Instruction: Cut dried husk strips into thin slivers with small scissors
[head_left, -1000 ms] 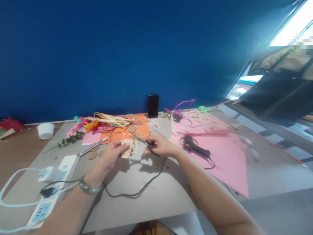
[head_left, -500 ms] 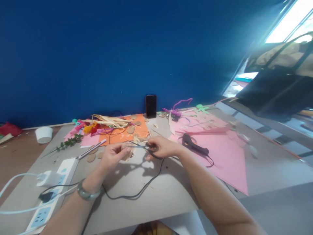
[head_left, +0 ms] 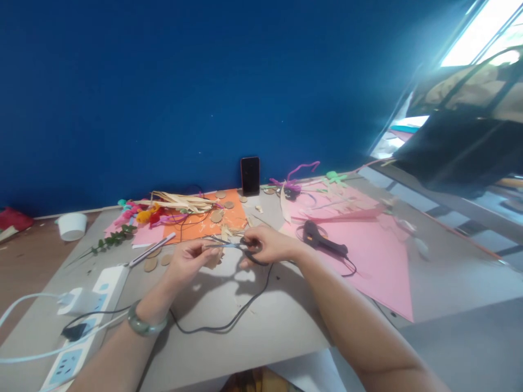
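My right hand (head_left: 265, 246) grips a pair of black-handled scissors (head_left: 235, 245) by the loops, their blades pointing left and slightly apart. My left hand (head_left: 191, 260), with a green bangle on its wrist, pinches a small pale straw-like strip (head_left: 216, 258) close to the blade tips. Both hands are raised just over the table, and the fingers hide much of the strip. Pale scraps (head_left: 232, 231) lie right behind the scissors on orange paper (head_left: 196, 231).
A black glue gun (head_left: 322, 240) rests on pink paper (head_left: 379, 272) at right. At left are a power strip (head_left: 92, 326), a pen (head_left: 152, 249), wooden discs (head_left: 151, 264) and a green sprig (head_left: 114, 238). A phone (head_left: 250, 177) stands against the blue wall. A black cord (head_left: 220, 328) crosses the front.
The scissor blades have shifted slightly over the strip, and the pale piece hanging by the left fingers looks shorter. The whole view has moved a little; both hands keep nearly the same place.
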Demonstrator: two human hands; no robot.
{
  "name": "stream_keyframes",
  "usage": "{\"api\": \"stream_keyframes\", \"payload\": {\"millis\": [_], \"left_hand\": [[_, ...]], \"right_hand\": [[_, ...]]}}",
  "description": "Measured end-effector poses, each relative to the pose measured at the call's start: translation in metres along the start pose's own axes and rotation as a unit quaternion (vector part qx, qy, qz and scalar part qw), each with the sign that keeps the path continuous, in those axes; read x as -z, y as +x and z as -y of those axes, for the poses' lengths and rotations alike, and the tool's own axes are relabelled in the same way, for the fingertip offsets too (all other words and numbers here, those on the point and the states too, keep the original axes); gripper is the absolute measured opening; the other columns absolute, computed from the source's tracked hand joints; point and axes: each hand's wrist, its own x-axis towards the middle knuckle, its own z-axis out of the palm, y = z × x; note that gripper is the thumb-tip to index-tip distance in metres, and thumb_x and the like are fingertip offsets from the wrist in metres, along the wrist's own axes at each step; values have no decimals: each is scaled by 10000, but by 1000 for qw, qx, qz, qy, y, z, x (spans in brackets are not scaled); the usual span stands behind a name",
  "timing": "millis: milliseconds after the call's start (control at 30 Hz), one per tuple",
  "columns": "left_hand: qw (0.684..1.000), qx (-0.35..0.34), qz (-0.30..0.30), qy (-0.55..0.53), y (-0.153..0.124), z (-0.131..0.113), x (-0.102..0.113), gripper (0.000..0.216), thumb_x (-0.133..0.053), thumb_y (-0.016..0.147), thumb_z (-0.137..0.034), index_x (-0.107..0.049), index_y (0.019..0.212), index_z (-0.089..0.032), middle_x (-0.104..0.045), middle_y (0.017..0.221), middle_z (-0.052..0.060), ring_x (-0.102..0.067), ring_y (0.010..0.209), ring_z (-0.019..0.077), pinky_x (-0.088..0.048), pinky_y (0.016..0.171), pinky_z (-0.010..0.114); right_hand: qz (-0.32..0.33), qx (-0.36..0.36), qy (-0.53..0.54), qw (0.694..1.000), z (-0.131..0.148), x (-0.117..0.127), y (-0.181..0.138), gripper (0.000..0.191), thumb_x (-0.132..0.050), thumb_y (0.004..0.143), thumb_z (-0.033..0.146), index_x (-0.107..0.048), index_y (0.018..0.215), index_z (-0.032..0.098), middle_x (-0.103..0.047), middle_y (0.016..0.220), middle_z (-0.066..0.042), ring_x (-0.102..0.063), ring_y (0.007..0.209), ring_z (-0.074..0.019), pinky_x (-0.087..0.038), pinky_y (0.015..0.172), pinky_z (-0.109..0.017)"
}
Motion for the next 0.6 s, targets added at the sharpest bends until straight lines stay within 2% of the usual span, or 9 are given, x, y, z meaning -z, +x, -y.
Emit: {"api": "stream_keyframes", "payload": {"millis": [233,367,467,600], "left_hand": [[999,33,-8,-16,-1,1,0,235,-677,744,-368,-701,780,-138,-682,680,68,-620,603,166,-479,577,264],[997,50,-30,-42,-1,0,-3,253,-698,718,-383,-659,654,-142,-672,621,57,-621,590,165,-461,554,250],[994,68,-52,-71,1,2,-6,275,-701,706,-411,-656,689,-140,-681,627,55,-615,568,156,-446,535,241],[983,110,-83,-122,4,11,-9,304,-705,690,-415,-668,803,-136,-696,677,48,-594,556,134,-421,517,224]], "right_hand": [[-4,-6,20,1000,-4,-2,1,449,-716,600,485,-387,584,180,-404,603,55,-343,583,-89,-265,527,-207],[-18,-19,89,996,-2,0,2,473,-723,599,498,-375,582,178,-363,598,62,-323,578,-84,-260,540,-210],[-47,-21,163,985,7,-4,5,444,-680,650,523,-421,576,170,-363,584,56,-340,576,-88,-280,553,-219],[-113,-31,240,964,21,-28,13,427,-692,639,527,-495,562,156,-428,557,36,-387,567,-98,-320,553,-228]]}}
